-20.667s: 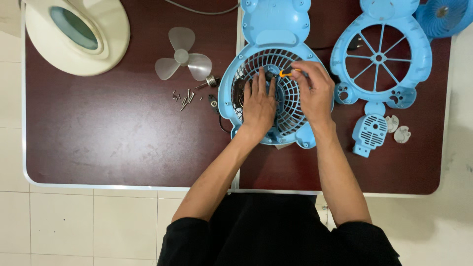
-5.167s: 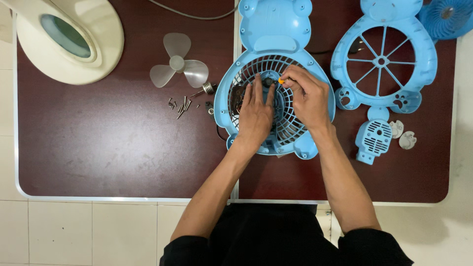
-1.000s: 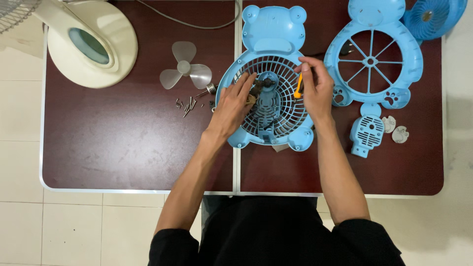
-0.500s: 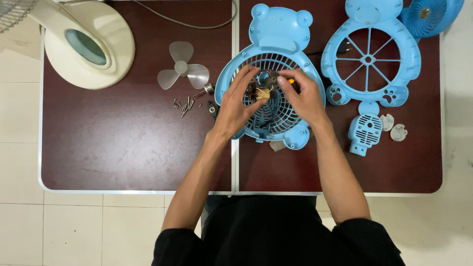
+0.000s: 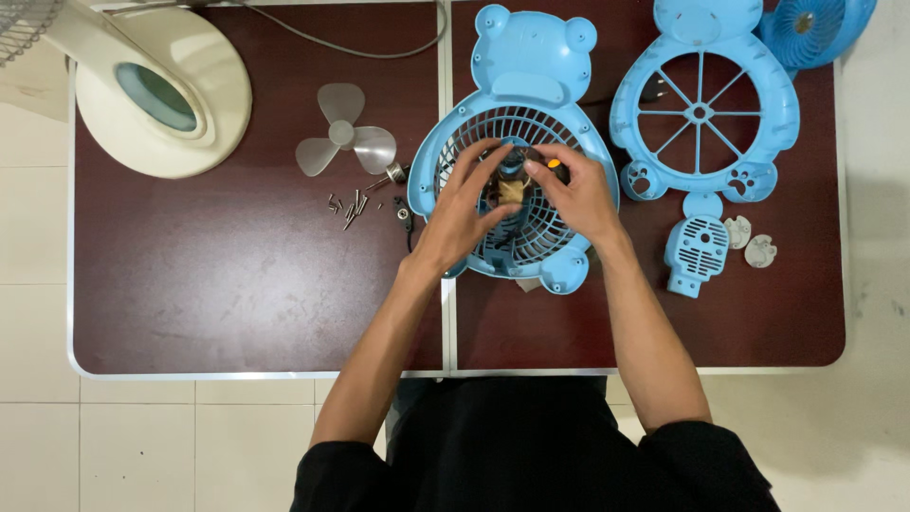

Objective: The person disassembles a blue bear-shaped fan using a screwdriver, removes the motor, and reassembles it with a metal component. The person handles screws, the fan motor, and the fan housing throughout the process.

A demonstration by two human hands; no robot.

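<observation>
at the middle of the dark table (image 5: 237,294), the blue bear-shaped fan housing (image 5: 517,142) is worked at its grille centre, the left hand (image 5: 464,204) spread over it and the right hand (image 5: 578,194) pinching an orange-tipped tool (image 5: 553,167), best kept upright, screws (image 5: 351,204) left undisturbed.

Two bear-shaped fan shells (image 5: 531,57) – perhaps eight screws (image 5: 349,205).

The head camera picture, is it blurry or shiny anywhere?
In the head view, the blue fan grille and both hands look sharp; soft glare whitens the dark table around its middle; the fan at the top right corner is cut off.
</observation>
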